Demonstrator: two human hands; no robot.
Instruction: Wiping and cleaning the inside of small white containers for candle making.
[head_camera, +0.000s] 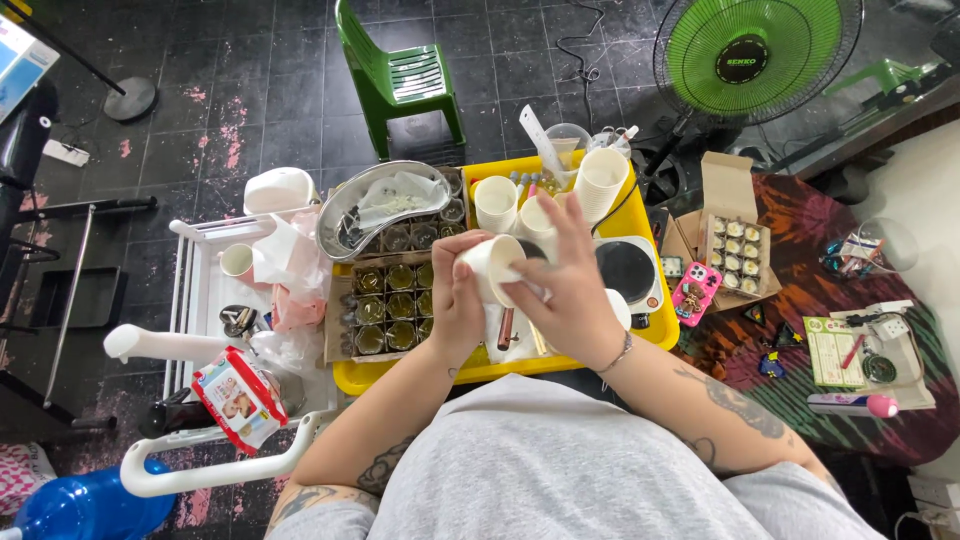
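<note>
From your head view, your left hand (458, 300) wraps the white paper cup (492, 268) above the yellow tray (420, 378), while your right hand (570, 285) pinches its rim. Keep that cup tilted over the tray, grip light so it won't crush.

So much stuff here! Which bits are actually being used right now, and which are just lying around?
In use:
- white paper cup, held by left hand and right hand
- more paper cups
- yellow tray

Lying about:
- green fan
- green chair
- pink phone
- metal basin
</note>
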